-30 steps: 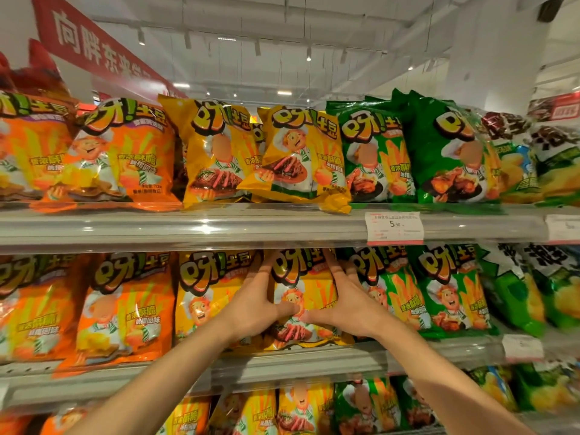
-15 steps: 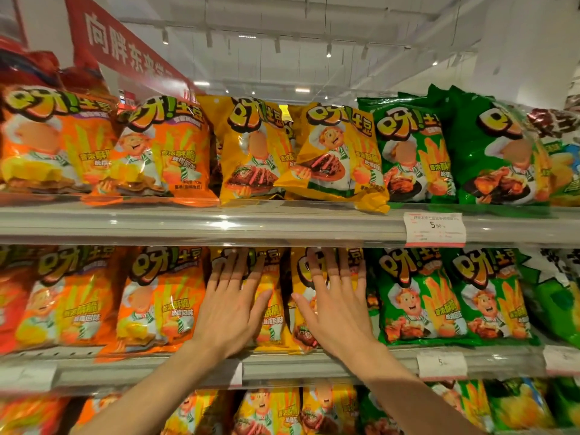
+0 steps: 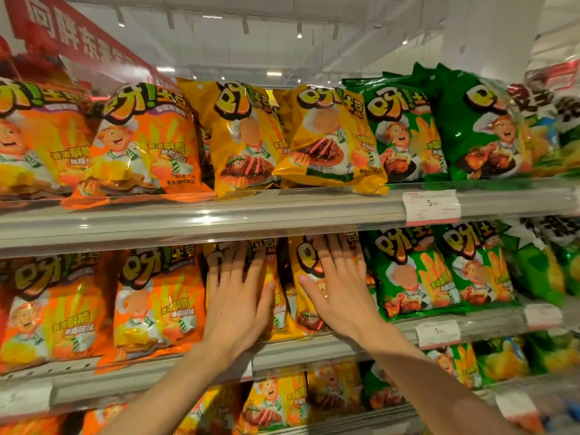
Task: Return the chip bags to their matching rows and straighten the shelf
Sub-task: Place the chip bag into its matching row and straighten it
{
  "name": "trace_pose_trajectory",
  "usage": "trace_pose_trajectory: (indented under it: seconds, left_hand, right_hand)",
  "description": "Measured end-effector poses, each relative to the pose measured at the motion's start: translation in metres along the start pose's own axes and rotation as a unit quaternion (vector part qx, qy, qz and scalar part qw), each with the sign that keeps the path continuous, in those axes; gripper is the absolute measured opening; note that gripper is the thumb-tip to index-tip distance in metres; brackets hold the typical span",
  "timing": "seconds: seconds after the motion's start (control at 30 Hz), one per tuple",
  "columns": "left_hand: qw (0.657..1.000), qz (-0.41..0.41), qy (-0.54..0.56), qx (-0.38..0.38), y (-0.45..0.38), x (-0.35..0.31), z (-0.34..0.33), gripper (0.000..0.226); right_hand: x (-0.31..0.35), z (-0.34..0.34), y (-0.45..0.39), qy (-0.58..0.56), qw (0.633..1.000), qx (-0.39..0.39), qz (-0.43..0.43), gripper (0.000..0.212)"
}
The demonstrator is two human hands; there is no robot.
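Observation:
Two rows of yellow chip bags stand in the middle shelf's centre. My left hand lies flat with straight fingers on the left yellow bag. My right hand presses flat on the right yellow bag. Orange bags stand to their left, green bags to their right. On the top shelf the same order holds: orange, yellow, a tilted yellow bag leaning over the edge, then green.
A clear shelf lip runs just above my fingers. Price tags hang on the rails. A lower shelf holds more yellow bags and green ones. Other brands fill the far right. A red banner hangs upper left.
My hands went from gripping one yellow bag by its sides to lying flat and apart on the two yellow rows. The view has shifted slightly left and up.

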State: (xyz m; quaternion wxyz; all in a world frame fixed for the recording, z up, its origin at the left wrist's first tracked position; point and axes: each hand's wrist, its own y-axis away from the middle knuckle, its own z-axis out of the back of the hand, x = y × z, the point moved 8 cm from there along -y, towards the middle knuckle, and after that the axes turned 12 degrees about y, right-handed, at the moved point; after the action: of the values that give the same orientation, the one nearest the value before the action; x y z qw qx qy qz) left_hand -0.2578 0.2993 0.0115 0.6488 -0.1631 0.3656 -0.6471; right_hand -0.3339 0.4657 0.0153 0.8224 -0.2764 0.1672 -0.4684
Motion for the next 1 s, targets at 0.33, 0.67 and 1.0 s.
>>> trace_pose_trajectory:
  seconds: [0.33,0.67,1.0]
  left_hand:
    - [0.974,-0.044,0.207,-0.075,-0.012,-0.133,-0.019,0.035]
    - [0.928,0.162,0.307,0.138,-0.064,-0.195,-0.112,0.076]
    - [0.880,0.184,0.388,0.203,-0.079,-0.196,-0.138,0.100]
  right_hand:
    - [-0.144,0.065,0.016,-0.053,0.987,-0.131,-0.081,0.038]
    - [-0.239,0.025,0.004,-0.112,0.970,0.217,-0.002,0.095]
    - [-0.236,0.019,-0.009,-0.106,0.958,0.263,0.029,0.111]
